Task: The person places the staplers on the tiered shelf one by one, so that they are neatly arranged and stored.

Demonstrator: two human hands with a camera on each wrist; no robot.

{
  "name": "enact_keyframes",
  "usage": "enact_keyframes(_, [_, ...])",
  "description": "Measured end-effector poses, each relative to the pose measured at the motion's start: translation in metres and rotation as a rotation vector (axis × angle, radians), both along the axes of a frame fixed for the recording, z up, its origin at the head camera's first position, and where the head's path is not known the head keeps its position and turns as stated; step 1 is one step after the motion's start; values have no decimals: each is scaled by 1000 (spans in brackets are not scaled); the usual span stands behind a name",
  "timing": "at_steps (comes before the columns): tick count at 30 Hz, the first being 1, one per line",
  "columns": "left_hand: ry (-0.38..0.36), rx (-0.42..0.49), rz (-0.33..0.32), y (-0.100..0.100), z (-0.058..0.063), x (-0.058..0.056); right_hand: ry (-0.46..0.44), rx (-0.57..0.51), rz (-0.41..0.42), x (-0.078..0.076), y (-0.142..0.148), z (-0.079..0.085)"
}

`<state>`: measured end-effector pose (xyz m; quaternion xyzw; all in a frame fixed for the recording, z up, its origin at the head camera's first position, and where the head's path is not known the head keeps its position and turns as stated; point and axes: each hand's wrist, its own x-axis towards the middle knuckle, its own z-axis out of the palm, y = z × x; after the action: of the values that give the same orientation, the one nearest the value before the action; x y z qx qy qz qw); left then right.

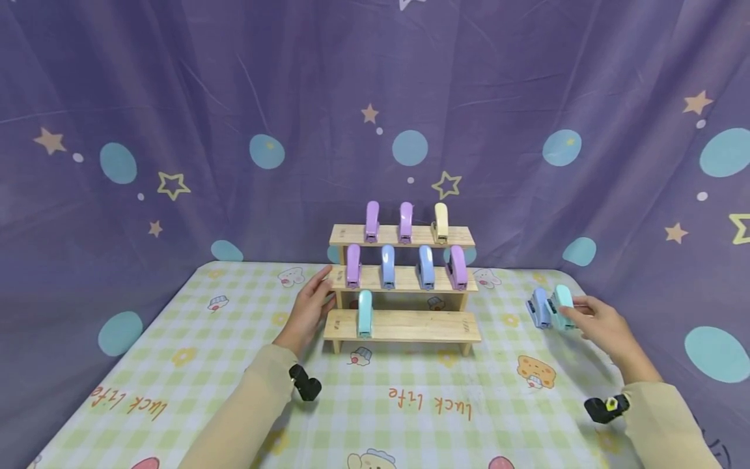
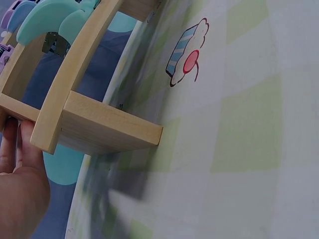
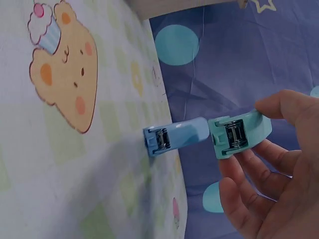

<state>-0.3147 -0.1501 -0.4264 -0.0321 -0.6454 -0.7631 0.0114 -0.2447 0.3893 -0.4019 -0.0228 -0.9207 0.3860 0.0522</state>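
My right hand (image 1: 600,326) pinches a turquoise stapler (image 1: 562,305) between thumb and fingers at the right of the table. In the right wrist view, this turquoise stapler (image 3: 241,133) is held off the cloth beside a light blue stapler (image 3: 177,135) standing on the table. My left hand (image 1: 307,309), fingers mostly straight, touches the left end of a three-tier wooden rack (image 1: 422,326) at its middle shelf. Another turquoise stapler (image 1: 365,314) stands on the bottom shelf. In the left wrist view the fingertips are partly hidden by the wood.
On the middle shelf stand two blue staplers, one of them a blue stapler (image 1: 388,267), between two purple ones. The top shelf bears two purple staplers and a yellow stapler (image 1: 441,223). A checked tablecloth (image 1: 328,430) covers the table; a purple curtain (image 1: 328,78) hangs behind.
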Motion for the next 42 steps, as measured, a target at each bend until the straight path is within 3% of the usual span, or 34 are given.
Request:
enact_keyframes(9, [-2,13,7,1,0,1,-6,8,88,5,-23,16])
enact_keyframes(26, [15,6,-14,0,0,0,-31,-34,290,13,-73,33])
enact_keyframes(36, [14,6,-7,0,0,0,-15,-21,344,13,-103,33])
enact_keyframes(42, [14,3,-6,0,0,1,14,-67,414,7,-124,30])
